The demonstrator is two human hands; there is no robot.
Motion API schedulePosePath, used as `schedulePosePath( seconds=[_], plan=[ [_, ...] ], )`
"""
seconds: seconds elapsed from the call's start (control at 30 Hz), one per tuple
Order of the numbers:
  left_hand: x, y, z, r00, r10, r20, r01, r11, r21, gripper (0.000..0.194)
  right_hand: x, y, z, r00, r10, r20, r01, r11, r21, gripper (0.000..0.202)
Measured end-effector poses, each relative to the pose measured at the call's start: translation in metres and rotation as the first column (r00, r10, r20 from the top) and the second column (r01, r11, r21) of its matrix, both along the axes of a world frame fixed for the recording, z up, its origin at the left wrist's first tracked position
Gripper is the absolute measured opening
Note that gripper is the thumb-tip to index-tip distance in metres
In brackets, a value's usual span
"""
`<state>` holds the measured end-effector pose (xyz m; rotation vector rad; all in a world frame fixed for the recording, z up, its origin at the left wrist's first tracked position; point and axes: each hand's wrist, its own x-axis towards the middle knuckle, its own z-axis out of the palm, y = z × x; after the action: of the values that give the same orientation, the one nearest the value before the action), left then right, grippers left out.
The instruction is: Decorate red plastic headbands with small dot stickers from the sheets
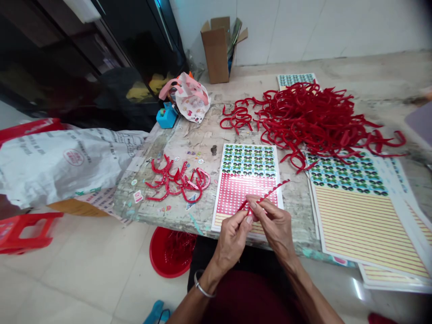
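Observation:
Both hands meet over a printed sticker sheet (248,184) near the table's front edge. My left hand (234,231) pinches a red strip (275,188) at its lower part, and my right hand (273,222) has its fingers closed on the same strip just beside it. The strip's free end points up and to the right. Several curved red bands (192,193) with small light marks lie left of the sheet. Behind and to the right is a large heap of plain red bands (310,117). The fingertips partly hide the held strip.
More sticker sheets (364,225) overhang the front edge at right. A cardboard box (216,56), a white bag (192,101) and a blue container (166,117) stand at the back left. Below the table is a red basin (160,254); a red stool (32,231) is far left.

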<state>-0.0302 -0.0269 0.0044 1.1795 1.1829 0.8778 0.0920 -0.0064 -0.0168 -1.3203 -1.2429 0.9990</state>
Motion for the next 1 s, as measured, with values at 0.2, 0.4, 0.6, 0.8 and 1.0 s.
schedulePosePath(
  seconds=[0.2,0.4,0.6,0.8,1.0],
  plan=[
    [-0.006,0.003,0.002,0.994,-0.017,0.104,0.019,1.0,-0.018,0.025,-0.002,0.001,0.0,0.995,0.082,-0.051,-0.085,0.995,-0.045,0.017],
    [-0.013,0.001,0.005,0.997,-0.06,0.057,0.059,0.998,0.027,0.026,0.008,0.01,-0.001,0.942,0.216,-0.259,-0.257,0.956,-0.139,0.065],
    [-0.018,-0.007,-0.001,0.99,-0.128,0.064,0.126,0.992,0.025,0.026,0.019,0.01,0.005,0.84,0.476,-0.26,-0.52,0.843,-0.136,0.048],
    [-0.014,-0.007,0.006,0.996,-0.088,0.001,0.088,0.993,0.083,0.019,0.015,0.004,-0.001,0.902,0.426,-0.066,-0.43,0.885,-0.18,0.053],
    [-0.013,-0.006,0.003,0.995,-0.093,0.036,0.092,0.995,0.028,0.015,0.018,0.008,0.002,0.879,0.399,0.262,-0.396,0.916,-0.068,0.045]
  ],
)
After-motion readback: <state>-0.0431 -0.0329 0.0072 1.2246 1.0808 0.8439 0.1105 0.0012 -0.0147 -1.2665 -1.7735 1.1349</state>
